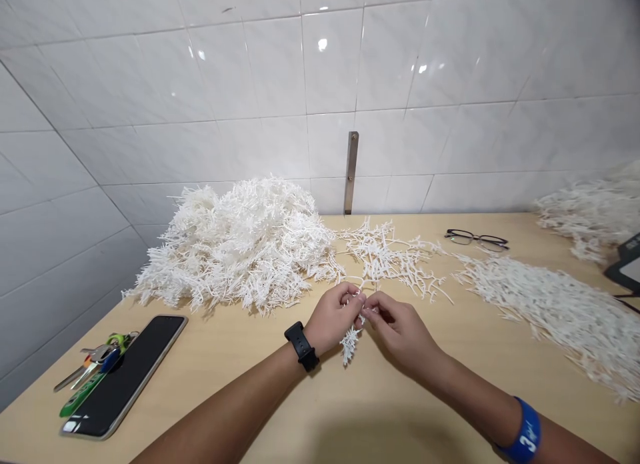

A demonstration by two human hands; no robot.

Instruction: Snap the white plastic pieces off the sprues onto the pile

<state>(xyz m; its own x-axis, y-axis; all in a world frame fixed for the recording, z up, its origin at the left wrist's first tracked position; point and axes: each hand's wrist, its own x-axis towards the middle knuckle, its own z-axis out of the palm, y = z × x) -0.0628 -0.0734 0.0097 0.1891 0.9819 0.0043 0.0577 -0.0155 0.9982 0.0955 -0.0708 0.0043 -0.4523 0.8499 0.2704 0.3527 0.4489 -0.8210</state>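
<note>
White-tiled wall [320,71] and a pale wooden tabletop [380,411] form the work area, with a steel strip [351,173] fixed upright at the rear edge. Both forearms extend forward from the near edge, converging at mid-table. The left hand [333,317], wearing a black wristwatch [301,346], is closed around the upper end of a white branched sprig [350,344]. The right hand [397,334], wearing a blue wristband [523,431], pinches at the same point; its exact grip is partly hidden. The sprig hangs downward between them, clear of the tabletop. Behind lie a large heap of white sprigs [235,247] and a looser spread of sprigs [385,257]. A second mass of sprigs [555,304] lies at right.
</note>
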